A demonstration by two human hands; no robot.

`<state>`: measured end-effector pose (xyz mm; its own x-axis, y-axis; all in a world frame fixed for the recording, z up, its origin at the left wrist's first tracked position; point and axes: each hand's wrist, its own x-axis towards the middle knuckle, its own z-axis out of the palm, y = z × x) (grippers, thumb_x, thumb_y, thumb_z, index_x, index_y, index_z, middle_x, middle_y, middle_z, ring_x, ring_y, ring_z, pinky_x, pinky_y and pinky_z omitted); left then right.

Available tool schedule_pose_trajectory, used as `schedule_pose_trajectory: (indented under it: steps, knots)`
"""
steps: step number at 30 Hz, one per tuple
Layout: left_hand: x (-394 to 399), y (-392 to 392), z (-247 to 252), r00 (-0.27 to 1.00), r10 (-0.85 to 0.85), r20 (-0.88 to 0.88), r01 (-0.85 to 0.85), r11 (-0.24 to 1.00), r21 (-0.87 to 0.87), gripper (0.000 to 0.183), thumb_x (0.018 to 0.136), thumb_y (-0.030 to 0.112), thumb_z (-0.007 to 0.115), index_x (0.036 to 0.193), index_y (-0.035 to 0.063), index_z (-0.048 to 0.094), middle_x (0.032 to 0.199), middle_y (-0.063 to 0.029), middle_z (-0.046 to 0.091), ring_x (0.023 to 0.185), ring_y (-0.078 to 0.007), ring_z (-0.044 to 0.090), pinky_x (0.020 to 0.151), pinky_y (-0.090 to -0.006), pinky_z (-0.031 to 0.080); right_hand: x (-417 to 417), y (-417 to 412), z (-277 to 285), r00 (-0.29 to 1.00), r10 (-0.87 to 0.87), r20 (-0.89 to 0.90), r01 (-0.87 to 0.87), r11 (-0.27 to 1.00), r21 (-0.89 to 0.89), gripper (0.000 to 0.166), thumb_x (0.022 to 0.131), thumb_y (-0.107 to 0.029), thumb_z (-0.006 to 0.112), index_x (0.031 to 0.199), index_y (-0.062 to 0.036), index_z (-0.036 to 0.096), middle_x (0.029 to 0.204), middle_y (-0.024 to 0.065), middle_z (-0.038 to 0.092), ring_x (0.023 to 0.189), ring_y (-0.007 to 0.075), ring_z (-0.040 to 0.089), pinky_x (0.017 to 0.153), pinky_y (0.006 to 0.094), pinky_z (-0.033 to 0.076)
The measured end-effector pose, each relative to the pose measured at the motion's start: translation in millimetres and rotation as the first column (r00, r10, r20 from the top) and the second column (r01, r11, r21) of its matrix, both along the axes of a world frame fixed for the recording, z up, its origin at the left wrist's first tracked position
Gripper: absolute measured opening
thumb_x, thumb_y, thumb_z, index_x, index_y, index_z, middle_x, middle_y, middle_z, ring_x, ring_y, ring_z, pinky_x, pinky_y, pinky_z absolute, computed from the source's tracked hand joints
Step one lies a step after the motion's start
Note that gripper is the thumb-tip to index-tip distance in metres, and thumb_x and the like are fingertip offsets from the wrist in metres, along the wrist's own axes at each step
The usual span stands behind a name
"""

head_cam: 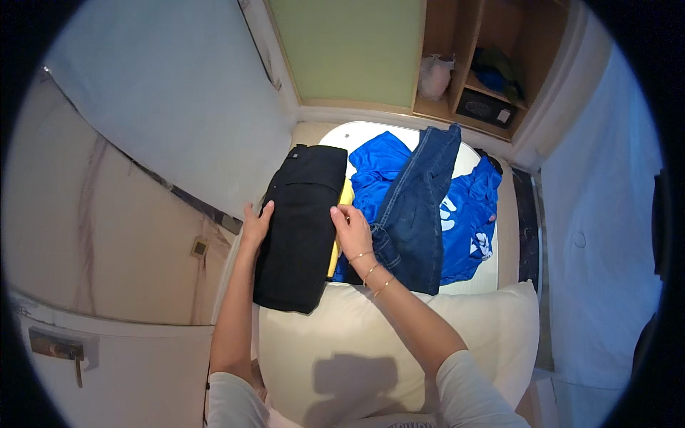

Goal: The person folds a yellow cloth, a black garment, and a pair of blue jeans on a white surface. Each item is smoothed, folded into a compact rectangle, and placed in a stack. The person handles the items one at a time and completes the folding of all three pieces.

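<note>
Black folded trousers (302, 230) lie lengthwise at the left, their lower end over a cream pillow (481, 321). My left hand (257, 227) grips their left edge, thumb on top and fingers hidden beneath. At the right edge, my right hand (350, 230) pinches the black fabric between thumb and fingers. A strip of yellow cloth (347, 193) shows along that same edge. Further right, dark blue jeans (415, 214) lie across blue shiny garments, one (382, 155) to their left and one with white print (468, 230) to their right.
A white table (350, 131) with rounded corners bears the clothes. Behind it stands a wooden wardrobe (452, 64) with a green panel (348, 53), a tied plastic bag (435, 77) and a black safe (484, 108). A door handle (59, 346) is at lower left; a pale curtain (599, 214) hangs right.
</note>
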<state>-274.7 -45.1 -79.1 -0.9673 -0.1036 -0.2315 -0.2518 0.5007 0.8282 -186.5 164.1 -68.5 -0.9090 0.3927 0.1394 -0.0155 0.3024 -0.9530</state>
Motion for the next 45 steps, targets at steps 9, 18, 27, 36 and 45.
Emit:
schedule_pose_trajectory:
  steps: [9,18,27,36,45]
  knots:
    - [32.2,7.9,90.2,0.978,-0.099,0.182,0.024,0.927,0.374,0.079,0.074,0.055,0.055,0.118,-0.009,0.041,0.116,-0.0209,0.048,0.107,-0.027,0.047,0.088,-0.0353,0.038,3.2,14.5,41.2,0.818,0.444,0.365,0.01,0.624,-0.781,0.044,0.079,-0.048,0.053,0.095,-0.0082,0.06,0.09,0.0029,0.06,0.077,0.0133,0.053,0.069,0.025,0.04]
    - [34.3,33.9,212.8,0.877,0.03,-0.48,0.285,0.773,0.567,0.063,0.078,0.046,0.056,0.12,0.0004,0.042,0.118,-0.0109,0.049,0.108,-0.02,0.045,0.096,-0.0309,0.031,-5.5,13.1,189.0,0.903,0.37,-0.217,-0.374,0.43,-0.822,0.054,0.075,-0.04,0.061,0.112,-0.0015,0.05,0.106,0.0117,0.057,0.098,0.02,0.054,0.087,0.0296,0.041]
    - [39.8,3.8,149.2,0.887,-0.039,-0.461,0.101,0.989,0.111,0.063,0.078,0.05,0.055,0.111,-0.0035,0.051,0.102,-0.0102,0.057,0.096,-0.0183,0.051,0.085,-0.0293,0.038,-14.7,3.0,109.4,0.924,0.278,-0.263,-0.358,0.871,-0.337,0.035,0.072,-0.017,0.059,0.1,0.0029,0.054,0.09,0.0119,0.061,0.084,0.0187,0.056,0.076,0.0288,0.043]
    - [71.6,-17.8,43.5,0.996,-0.092,0.02,0.089,0.989,0.121,0.065,0.076,0.045,0.058,0.117,-0.0039,0.045,0.107,-0.0164,0.055,0.097,-0.0229,0.053,0.086,-0.0296,0.039,38.4,-8.8,3.9,0.912,0.369,0.178,-0.112,0.642,-0.758,0.044,0.081,-0.023,0.054,0.117,-0.0001,0.046,0.111,0.0105,0.053,0.098,0.0179,0.051,0.085,0.0252,0.039]
    - [43.1,2.3,34.3,0.951,-0.134,-0.28,0.06,0.965,-0.256,0.053,0.077,0.032,0.06,0.114,-0.002,0.043,0.101,-0.0216,0.055,0.091,-0.0301,0.055,0.083,-0.0346,0.041,17.8,-11.7,-3.1,0.926,0.281,0.252,0.023,0.624,-0.781,0.039,0.08,-0.022,0.051,0.114,-0.0022,0.048,0.105,0.0118,0.056,0.093,0.0198,0.053,0.081,0.028,0.042]
